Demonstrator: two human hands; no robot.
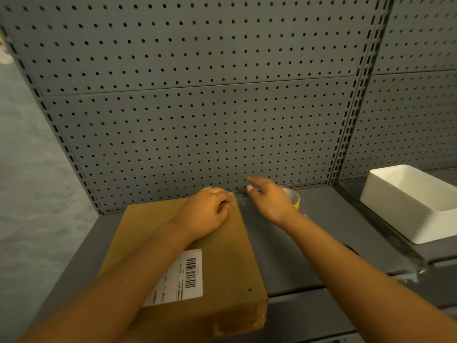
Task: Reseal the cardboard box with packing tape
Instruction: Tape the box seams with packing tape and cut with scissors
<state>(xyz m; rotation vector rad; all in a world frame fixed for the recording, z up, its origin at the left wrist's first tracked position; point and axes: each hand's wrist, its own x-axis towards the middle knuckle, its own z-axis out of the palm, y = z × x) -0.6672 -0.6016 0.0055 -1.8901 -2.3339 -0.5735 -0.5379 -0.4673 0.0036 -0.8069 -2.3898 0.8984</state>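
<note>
The pegboard wall fills the upper view, and a grey metal shelf juts out from its foot; the shelf's near edge runs out of the bottom of the view. The cardboard box lies flat on the left half of the shelf, its far edge close to the wall and its near right corner scuffed and pale; its left side and near left corner are hidden under the left forearm. A white label with a barcode sits on its top, the print too small to read. A white tub stands at the shelf's right edge, cut off by the frame. Bare shelf lies between box and tub. The left hand rests on the box's far right corner, fingers curled over the edge. The right hand hovers just beside it, fingers straight and spread, gripping nothing. Behind it a tape roll, yellow-rimmed, is mostly hidden, near the wall.
</note>
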